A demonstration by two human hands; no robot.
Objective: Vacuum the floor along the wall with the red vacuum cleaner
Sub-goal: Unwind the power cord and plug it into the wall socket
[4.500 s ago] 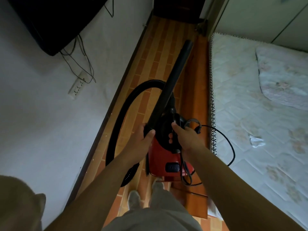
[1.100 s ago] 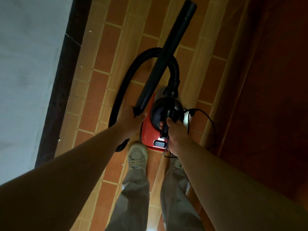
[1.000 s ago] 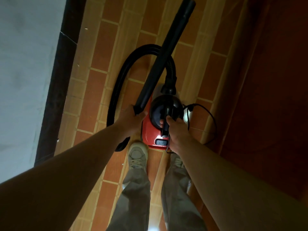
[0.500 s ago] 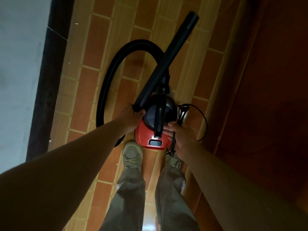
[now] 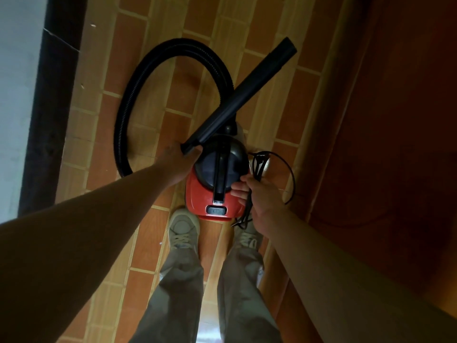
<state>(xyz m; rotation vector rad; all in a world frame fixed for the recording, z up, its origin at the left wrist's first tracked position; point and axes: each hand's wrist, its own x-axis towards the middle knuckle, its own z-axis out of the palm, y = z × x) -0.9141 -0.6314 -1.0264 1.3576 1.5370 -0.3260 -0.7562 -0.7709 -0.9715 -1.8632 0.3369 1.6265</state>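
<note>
Now right hand (image 5: 263,197) on cord (image 5: 258,165), wand (image 5: 243,95) swung rightward

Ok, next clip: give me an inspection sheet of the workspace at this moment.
surface: tiled floor, orange and tan bands.
job's things: red vacuum cleaner in front of the shoes, top handle free; black wand points up and right, away from the wall; hose loops towards the wall.
clutter: nothing seen.
grips: left hand grips the wand's lower end; right hand holds the bundled power cord beside the cleaner.
cables: power cord partly bundled, one loop loose on the right.
surroundings: white wall and dark skirting on the left; dark wooden panel on the right.
</note>
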